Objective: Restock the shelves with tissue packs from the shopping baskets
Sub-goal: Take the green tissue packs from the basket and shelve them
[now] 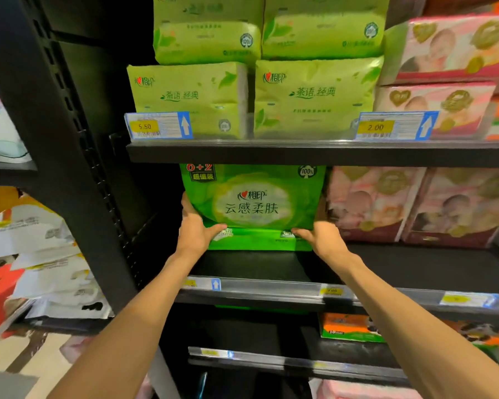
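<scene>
A bright green tissue pack (257,203) stands upright at the left end of the middle shelf (386,263), on top of another green pack (257,240) lying flat. My left hand (195,228) holds its lower left corner, fingers along the side and thumb across the front. My right hand (320,237) holds its lower right corner, thumb on the front. Both arms reach in from below. No shopping basket is in view.
Pale green packs (314,96) fill the upper shelf, with pink packs (450,50) to their right. Pink packs (409,203) stand right of the green pack on the middle shelf. A black upright post (78,156) bounds the bay on the left. An orange-green box (349,326) sits below.
</scene>
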{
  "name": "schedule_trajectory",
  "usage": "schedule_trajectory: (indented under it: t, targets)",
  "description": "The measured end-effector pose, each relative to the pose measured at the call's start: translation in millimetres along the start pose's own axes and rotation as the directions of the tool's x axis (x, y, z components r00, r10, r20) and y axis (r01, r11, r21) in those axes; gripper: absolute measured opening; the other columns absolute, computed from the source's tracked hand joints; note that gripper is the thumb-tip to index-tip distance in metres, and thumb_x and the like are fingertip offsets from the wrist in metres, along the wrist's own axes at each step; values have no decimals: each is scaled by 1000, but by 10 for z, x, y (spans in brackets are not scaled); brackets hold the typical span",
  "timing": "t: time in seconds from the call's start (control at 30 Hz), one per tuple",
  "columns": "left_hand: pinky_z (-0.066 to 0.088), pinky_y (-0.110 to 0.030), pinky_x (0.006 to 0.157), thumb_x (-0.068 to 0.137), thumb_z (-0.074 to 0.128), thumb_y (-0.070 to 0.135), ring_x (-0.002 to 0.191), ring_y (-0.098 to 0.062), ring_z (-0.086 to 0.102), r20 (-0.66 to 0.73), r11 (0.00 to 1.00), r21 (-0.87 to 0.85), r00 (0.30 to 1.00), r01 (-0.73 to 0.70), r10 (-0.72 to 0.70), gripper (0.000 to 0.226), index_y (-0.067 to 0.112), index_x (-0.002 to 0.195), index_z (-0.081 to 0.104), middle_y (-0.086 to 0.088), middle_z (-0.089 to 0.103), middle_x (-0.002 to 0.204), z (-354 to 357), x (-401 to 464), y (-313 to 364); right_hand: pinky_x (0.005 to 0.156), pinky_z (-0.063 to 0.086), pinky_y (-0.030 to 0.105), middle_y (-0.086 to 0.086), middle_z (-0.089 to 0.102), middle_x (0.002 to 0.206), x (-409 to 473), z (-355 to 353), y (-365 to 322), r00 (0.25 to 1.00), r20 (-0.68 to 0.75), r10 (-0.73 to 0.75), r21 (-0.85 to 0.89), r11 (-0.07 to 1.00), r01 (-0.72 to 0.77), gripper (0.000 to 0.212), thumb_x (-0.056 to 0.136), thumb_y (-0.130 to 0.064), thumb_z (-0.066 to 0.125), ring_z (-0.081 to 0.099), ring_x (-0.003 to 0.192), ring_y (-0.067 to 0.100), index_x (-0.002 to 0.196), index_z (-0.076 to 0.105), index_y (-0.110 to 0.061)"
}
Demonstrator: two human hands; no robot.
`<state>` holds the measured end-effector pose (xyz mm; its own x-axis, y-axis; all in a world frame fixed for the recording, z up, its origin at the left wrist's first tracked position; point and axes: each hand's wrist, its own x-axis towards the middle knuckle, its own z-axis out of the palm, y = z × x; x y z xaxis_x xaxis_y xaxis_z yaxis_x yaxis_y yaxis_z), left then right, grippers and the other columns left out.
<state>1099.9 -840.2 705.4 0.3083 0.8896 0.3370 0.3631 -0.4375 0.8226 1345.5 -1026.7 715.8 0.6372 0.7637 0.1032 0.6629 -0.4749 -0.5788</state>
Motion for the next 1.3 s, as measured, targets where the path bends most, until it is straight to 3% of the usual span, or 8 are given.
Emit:
schedule_trajectory:
  t: [0.13, 0.23, 0.6, 0.73, 0.8, 0.9, 1.1, 1.3]
  targets:
    - [45, -46, 110, 65, 93, 3, 135, -35, 49, -18, 997, -58, 999, 45, -46, 118, 11, 154, 17, -18, 46, 145, 189, 291, 14, 90, 43, 37, 23, 65, 120, 222, 79, -3, 993, 98, 69, 42, 996, -74, 57, 103, -41, 57, 61, 121, 40, 144, 55, -1]
    - [41, -46, 114, 66, 93, 3, 138, -31, 46, 23, 994, -57, 996, 88, -87, 116, 9, 153, 18, -12, 48, 146, 270, 503, 8, 111, 40, 43, 27, 41, 156, 417, 136, -42, 996, -92, -19, 133, 991, 31, 92, 92, -27, 77, 46, 140, 43, 160, 21, -2]
    - [45, -53, 109, 68, 94, 32, 130, -39, 54, 50, 964, 155, 973, 215, -225, 121, 19, 154, 10, -14, 53, 144, 237, 571, 57, 109, 35, 40, 23, 31, 162, 488, 131, -115, 995, -63, 83, 94, 993, -76, 113, 89, -28, 80, 39, 144, 42, 162, -3, -5]
    - [42, -52, 111, 72, 90, 44, 138, -42, 46, 23, 930, 283, 968, 233, -249, 136, 19, 161, -9, -18, 36, 158, 134, 387, 280, 89, 45, 39, 24, 57, 139, 427, 52, -135, 993, 37, 113, 11, 993, -114, 95, 92, -45, 74, 57, 126, 40, 158, 22, -1]
    - [41, -53, 112, 74, 87, 49, 143, -41, 39, 4, 938, 300, 983, 172, -181, 134, 20, 162, -10, -15, 27, 164, 68, 194, 335, 77, 39, 32, 19, 61, 108, 250, -24, -153, 977, 141, 162, -152, 978, -140, 66, 97, -58, 59, 64, 115, 37, 120, 57, 4]
    - [38, -53, 114, 81, 77, 59, 146, -40, 32, 60, 926, 375, 997, 30, -57, 117, 12, 162, 7, -18, 24, 164, -36, -152, 344, 72, 40, 35, 21, 60, 96, -67, -76, -126, 990, 97, 105, -177, 980, -86, 56, 95, -56, 63, 65, 100, 38, 81, 51, -4]
    - [23, -55, 123, 97, 43, 67, 157, -30, 9, 260, 773, 591, 962, -229, 86, 89, 19, 164, 9, -9, 13, 170, -385, -917, 384, 101, 48, 53, 18, 42, 151, -822, -197, -262, 990, 49, -131, -284, 949, 140, 96, 88, -62, 68, 41, 140, 40, 158, 23, -13]
    - [12, -52, 125, 102, 33, 65, 158, -25, 1, 354, 678, 639, 922, -363, 160, 78, 23, 164, 12, -5, 8, 171, -954, -1819, 313, 119, 32, 57, 10, 22, 168, -1598, -147, -438, 943, 147, -300, -429, 839, 334, 102, 89, -72, 57, 17, 156, 31, 165, 5, -28]
